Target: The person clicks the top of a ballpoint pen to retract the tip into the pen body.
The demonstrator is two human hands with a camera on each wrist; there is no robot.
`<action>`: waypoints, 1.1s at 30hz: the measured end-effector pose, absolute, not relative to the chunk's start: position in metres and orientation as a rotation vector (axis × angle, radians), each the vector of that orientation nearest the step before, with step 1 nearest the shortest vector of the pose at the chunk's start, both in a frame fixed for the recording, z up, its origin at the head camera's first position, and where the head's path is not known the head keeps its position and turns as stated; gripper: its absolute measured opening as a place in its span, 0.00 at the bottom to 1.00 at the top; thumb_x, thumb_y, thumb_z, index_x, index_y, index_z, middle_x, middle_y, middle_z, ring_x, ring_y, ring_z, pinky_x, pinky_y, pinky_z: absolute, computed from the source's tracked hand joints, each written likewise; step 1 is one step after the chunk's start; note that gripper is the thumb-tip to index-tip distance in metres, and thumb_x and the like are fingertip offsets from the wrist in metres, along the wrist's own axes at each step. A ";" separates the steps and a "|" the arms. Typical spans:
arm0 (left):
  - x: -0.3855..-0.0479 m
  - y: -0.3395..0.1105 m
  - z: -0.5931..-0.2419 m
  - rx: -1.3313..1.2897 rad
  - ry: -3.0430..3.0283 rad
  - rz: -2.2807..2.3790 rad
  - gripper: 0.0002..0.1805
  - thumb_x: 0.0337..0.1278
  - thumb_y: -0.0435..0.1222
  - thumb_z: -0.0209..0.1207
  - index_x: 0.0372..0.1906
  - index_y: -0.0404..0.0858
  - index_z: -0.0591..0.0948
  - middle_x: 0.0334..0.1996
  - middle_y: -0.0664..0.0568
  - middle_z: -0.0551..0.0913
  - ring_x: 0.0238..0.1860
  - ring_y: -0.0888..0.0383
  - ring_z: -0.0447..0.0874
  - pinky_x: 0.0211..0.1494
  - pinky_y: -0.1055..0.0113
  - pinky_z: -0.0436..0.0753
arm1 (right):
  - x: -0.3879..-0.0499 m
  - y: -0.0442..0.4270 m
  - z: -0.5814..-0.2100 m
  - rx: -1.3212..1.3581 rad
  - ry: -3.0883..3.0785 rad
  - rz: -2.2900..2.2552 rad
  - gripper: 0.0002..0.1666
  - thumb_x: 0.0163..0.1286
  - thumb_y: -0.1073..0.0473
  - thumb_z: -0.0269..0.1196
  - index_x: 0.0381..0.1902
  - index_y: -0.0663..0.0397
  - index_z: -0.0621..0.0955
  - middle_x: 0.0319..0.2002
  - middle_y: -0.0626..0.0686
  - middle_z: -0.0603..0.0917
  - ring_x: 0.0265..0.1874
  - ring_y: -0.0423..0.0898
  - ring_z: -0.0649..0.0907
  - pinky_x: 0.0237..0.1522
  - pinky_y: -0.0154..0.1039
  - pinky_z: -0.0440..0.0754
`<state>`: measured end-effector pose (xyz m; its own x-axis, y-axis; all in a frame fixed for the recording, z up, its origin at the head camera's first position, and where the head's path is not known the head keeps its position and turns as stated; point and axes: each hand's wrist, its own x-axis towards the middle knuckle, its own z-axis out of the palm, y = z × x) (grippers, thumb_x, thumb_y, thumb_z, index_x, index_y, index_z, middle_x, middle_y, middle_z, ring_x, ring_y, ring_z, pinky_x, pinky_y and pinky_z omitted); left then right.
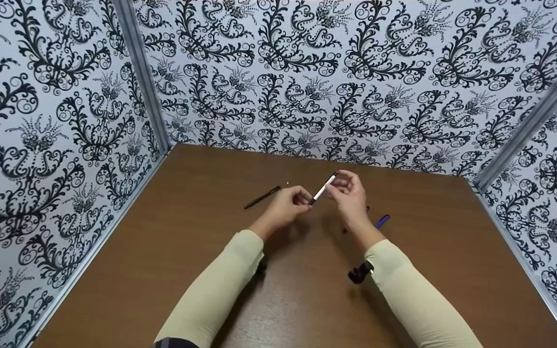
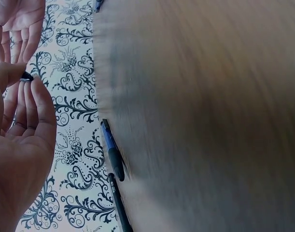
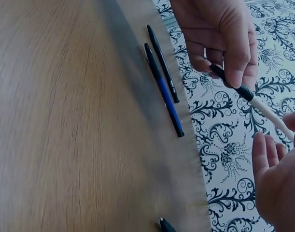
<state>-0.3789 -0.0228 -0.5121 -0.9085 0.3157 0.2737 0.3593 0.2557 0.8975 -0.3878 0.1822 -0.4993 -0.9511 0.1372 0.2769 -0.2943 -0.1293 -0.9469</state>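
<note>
My left hand (image 1: 288, 205) pinches the black lower end of a white-barrelled pen (image 1: 324, 189) above the table. Fingers and thumb of my right hand (image 1: 349, 195) hold its upper part. The pen slants up to the right between both hands. In the right wrist view, the left hand (image 3: 224, 41) grips the pen's black grip section, while its white barrel (image 3: 270, 116) runs to the right hand (image 3: 282, 183). Only the pen's dark tip (image 2: 26, 76) shows between the left hand's (image 2: 26, 150) thumb and fingers in the left wrist view.
Left of the hands lies a black pen (image 1: 262, 197); beside it, in the right wrist view, is a blue pen (image 3: 167, 99) with a black end. Another blue pen (image 1: 382, 221) lies behind the right wrist, near partly hidden dark pieces. Patterned walls (image 1: 298, 87) enclose the brown table (image 1: 302, 290).
</note>
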 end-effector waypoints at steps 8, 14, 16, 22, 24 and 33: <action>-0.380 -0.026 -0.511 -0.645 -2.481 -1.768 0.08 0.67 0.25 0.71 0.48 0.34 0.88 0.38 0.51 0.87 0.39 0.59 0.83 0.45 0.68 0.83 | -0.386 0.191 -0.502 0.146 -1.938 2.099 0.29 0.73 0.76 0.71 0.68 0.65 0.75 0.51 0.67 0.85 0.41 0.43 0.87 0.48 0.43 0.92; -0.381 -0.028 -0.512 -0.648 -2.494 -1.747 0.08 0.67 0.25 0.71 0.48 0.34 0.88 0.38 0.51 0.87 0.40 0.59 0.83 0.46 0.68 0.83 | -0.387 0.197 -0.504 0.158 -1.993 2.017 0.24 0.75 0.73 0.71 0.65 0.73 0.76 0.47 0.60 0.86 0.40 0.41 0.86 0.47 0.40 0.91; -0.382 -0.029 -0.513 -0.647 -2.494 -1.741 0.08 0.67 0.26 0.71 0.47 0.34 0.88 0.38 0.51 0.87 0.40 0.59 0.83 0.46 0.68 0.83 | -0.386 0.200 -0.505 0.176 -2.010 1.995 0.22 0.75 0.71 0.71 0.63 0.73 0.78 0.47 0.58 0.86 0.40 0.41 0.86 0.46 0.37 0.90; -0.383 -0.031 -0.514 -0.642 -2.505 -1.727 0.07 0.68 0.26 0.71 0.48 0.34 0.88 0.38 0.52 0.86 0.40 0.60 0.83 0.45 0.70 0.82 | -0.383 0.211 -0.504 0.235 -2.092 1.925 0.18 0.76 0.70 0.71 0.60 0.67 0.81 0.49 0.62 0.85 0.41 0.40 0.85 0.46 0.35 0.89; -0.383 -0.031 -0.514 -0.635 -2.511 -1.728 0.07 0.68 0.26 0.71 0.48 0.34 0.88 0.37 0.52 0.86 0.40 0.60 0.83 0.45 0.69 0.82 | -0.382 0.215 -0.504 0.245 -2.122 1.897 0.18 0.76 0.70 0.71 0.60 0.68 0.81 0.50 0.64 0.85 0.41 0.41 0.85 0.46 0.34 0.89; -0.379 -0.030 -0.518 -0.632 -2.542 -1.712 0.07 0.69 0.26 0.70 0.48 0.33 0.90 0.36 0.52 0.87 0.38 0.60 0.83 0.45 0.69 0.83 | -0.377 0.230 -0.503 0.256 -2.295 1.693 0.20 0.77 0.68 0.71 0.62 0.67 0.80 0.53 0.68 0.86 0.45 0.43 0.83 0.51 0.32 0.82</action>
<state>-0.3790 -0.0298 -0.5176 -0.9184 0.3212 0.2310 0.3349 0.3200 0.8862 -0.3773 0.2300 -0.5034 -0.9460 0.0215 0.3235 -0.3028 0.2985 -0.9051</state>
